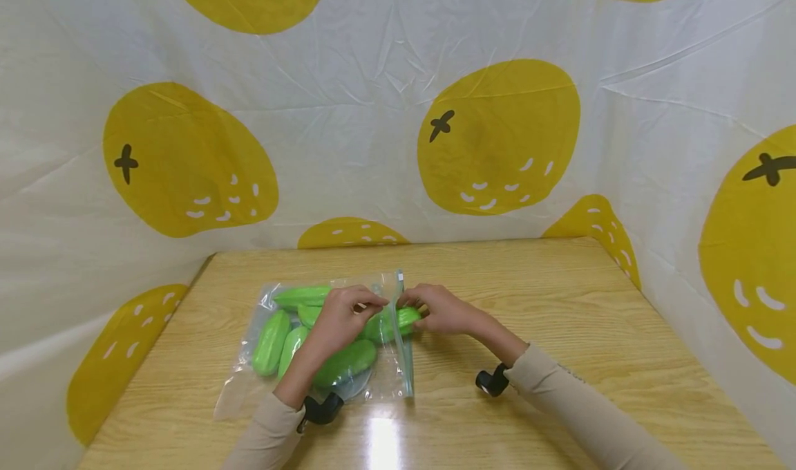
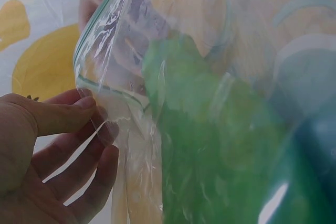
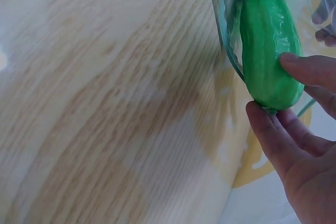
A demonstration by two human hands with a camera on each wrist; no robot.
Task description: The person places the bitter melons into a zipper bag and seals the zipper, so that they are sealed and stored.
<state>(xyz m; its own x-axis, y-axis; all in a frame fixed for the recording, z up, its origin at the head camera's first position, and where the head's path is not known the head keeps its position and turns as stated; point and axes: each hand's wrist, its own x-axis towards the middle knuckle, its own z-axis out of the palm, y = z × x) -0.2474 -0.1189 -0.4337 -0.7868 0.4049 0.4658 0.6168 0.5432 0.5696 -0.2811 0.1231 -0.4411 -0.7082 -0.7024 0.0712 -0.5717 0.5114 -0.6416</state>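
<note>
A clear zip-top bag (image 1: 387, 380) lies on its side with its mouth to the right, holding several green cucumbers (image 1: 271, 342). My left hand (image 1: 345, 316) reaches over the bag and pinches the upper part of its mouth between thumb and fingers; the left wrist view shows the thumb (image 2: 63, 116) on the clear film beside the green zip strip. At the opening, my right hand (image 1: 444, 309) grips the end of one cucumber (image 3: 270, 51). Its thumb presses the cucumber's side and its fingers support the tip. The cucumber's other end lies inside the bag.
The bag rests on a light wood table (image 1: 560, 380). A white curtain (image 1: 348, 152) printed with large yellow fruit surrounds the table at the back and sides. Black wrist cameras (image 1: 493, 380) sit on both wrists, near the beige sleeves.
</note>
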